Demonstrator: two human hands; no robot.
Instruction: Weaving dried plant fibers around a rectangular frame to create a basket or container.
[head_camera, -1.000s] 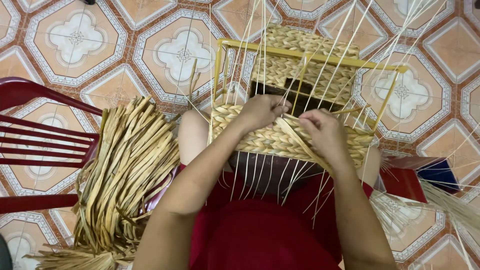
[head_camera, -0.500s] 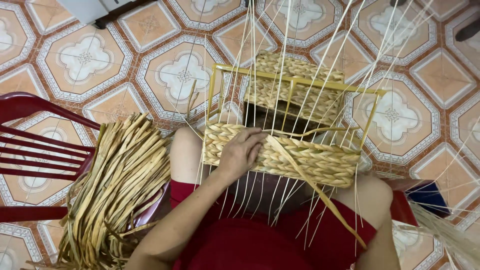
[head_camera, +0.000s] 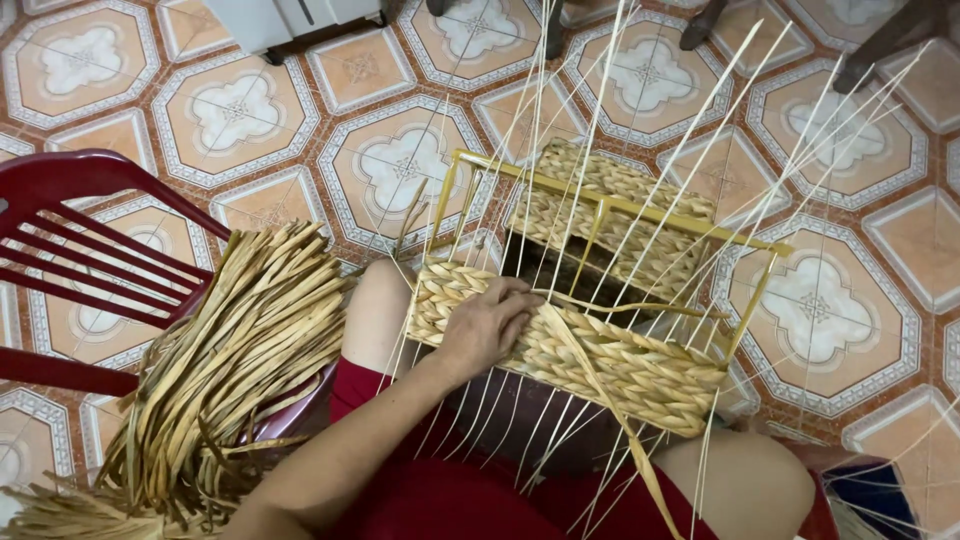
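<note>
A half-woven straw basket (head_camera: 610, 360) on a yellow wire frame (head_camera: 610, 205) rests on my knees. My left hand (head_camera: 485, 325) lies flat on the near woven wall, fingers pressing the braid, gripping nothing. A loose flat straw strand (head_camera: 610, 410) hangs from the weave down over my lap. Thin pale spokes (head_camera: 620, 120) fan out above and below the frame. My right hand is out of view.
A thick bundle of dried straw strips (head_camera: 230, 370) lies at my left, against a red plastic chair (head_camera: 90, 260). Patterned orange floor tiles (head_camera: 240, 110) surround me. A white object (head_camera: 290, 18) and dark furniture legs (head_camera: 700, 25) stand at the top.
My right hand has left the basket and gone out of view. My left hand stays pressed on the woven wall. The view has tilted up the floor.
</note>
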